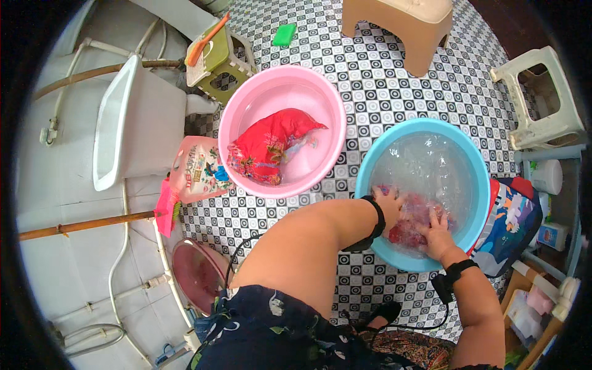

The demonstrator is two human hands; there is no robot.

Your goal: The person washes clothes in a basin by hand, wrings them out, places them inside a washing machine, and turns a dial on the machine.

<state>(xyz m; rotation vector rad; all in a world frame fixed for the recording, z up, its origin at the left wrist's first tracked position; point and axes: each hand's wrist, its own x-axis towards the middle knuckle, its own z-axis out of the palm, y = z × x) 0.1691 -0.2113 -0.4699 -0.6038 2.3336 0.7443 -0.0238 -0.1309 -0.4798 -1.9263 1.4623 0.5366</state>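
In a light blue basin (pixel 364 179) of water lies a wet red patterned cloth (pixel 404 235), mostly under the surface. Both of my hands rest on this cloth. My left hand (pixel 388 209) is at its left side, fingers apart and partly in the water. From the lower right, my right hand (pixel 438 234) reaches over the rim, its fingers spread on the cloth. Water blurs the fingertips of both. A pink basin (pixel 333 117) stands to the left, holding a bunched red floral cloth (pixel 271 139) in shallow water.
Left of the pink basin are a pink detergent bag (pixel 197 169) and a green stool (pixel 237 74) with an orange brush (pixel 206 43). A dark red bucket (pixel 197 274) stands lower left. A brown stool (pixel 407 24), a white stool (pixel 515 86) and a colourful bag (pixel 509 225) surround the blue basin.
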